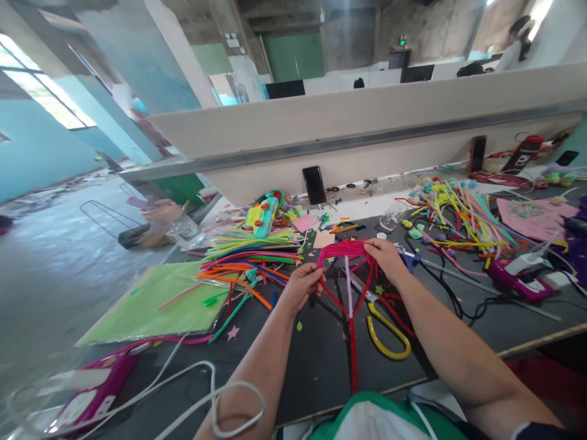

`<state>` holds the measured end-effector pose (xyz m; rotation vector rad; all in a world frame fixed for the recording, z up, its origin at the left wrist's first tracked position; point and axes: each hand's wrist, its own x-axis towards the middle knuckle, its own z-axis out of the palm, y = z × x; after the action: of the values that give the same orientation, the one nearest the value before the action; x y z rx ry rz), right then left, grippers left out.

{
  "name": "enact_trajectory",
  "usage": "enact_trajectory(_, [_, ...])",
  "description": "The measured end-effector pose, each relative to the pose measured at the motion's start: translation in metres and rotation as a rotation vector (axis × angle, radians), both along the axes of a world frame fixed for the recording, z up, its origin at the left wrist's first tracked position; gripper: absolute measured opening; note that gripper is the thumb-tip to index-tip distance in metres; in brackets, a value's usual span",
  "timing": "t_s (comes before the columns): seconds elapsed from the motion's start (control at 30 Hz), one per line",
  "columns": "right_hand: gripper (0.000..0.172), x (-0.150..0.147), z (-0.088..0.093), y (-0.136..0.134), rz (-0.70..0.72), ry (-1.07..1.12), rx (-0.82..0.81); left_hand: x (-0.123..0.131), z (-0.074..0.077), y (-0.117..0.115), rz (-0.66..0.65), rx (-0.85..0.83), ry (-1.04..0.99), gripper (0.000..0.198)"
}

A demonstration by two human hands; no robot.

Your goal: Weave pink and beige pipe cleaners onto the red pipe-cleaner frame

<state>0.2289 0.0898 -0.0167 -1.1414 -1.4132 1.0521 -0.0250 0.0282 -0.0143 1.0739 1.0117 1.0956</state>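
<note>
Between my hands is a pink and red pipe-cleaner piece [345, 249], a wide pink band across its top. Red side strands slope down from the band and meet in one red stem [353, 351] that reaches the table's near edge. A pale lilac pipe cleaner [349, 287] runs down the middle. My left hand [303, 286] pinches the piece at its left end. At the opposite end, my right hand [384, 256] grips the band's corner between thumb and fingers. Yellow-handled scissors [389, 339] lie below my right hand, their blades partly hidden by the red strand.
Bundled coloured pipe cleaners [257, 253] lie to the left, beside a green sheet in plastic [156, 302]. More craft pieces [454, 208] are heaped at right. A phone [314, 185] leans on the partition. Magenta power strips [520, 278] and white cables [206, 391] flank the workspace.
</note>
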Motion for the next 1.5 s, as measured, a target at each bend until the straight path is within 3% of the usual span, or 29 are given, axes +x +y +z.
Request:
enact_trajectory(0.43, [0.029, -0.001, 0.005, 0.000, 0.062, 0.311, -0.048, -0.003, -0.003, 0.002, -0.003, 0.004, -0.031, 0.030])
enact_trajectory(0.73, [0.030, 0.001, 0.004, -0.002, 0.091, 0.163, -0.090, -0.002, 0.004, -0.001, -0.001, -0.016, 0.002, 0.034])
enact_trajectory(0.93, [0.031, -0.006, 0.012, -0.010, 0.118, 0.174, -0.098, 0.000, 0.009, 0.004, 0.181, 0.069, -0.006, 0.038])
enact_trajectory(1.13, [0.034, -0.013, 0.016, -0.017, 0.147, 0.162, -0.113, 0.006, 0.015, -0.001, 0.263, 0.097, -0.045, 0.029])
enact_trajectory(1.33, [0.035, -0.007, 0.012, -0.013, 0.170, -0.037, -0.094, 0.003, 0.005, 0.002, 0.277, 0.113, -0.037, 0.031])
enact_trajectory(1.5, [0.036, -0.006, 0.012, -0.011, 0.167, -0.072, -0.107, -0.001, -0.001, 0.005, 0.258, 0.126, -0.008, 0.034])
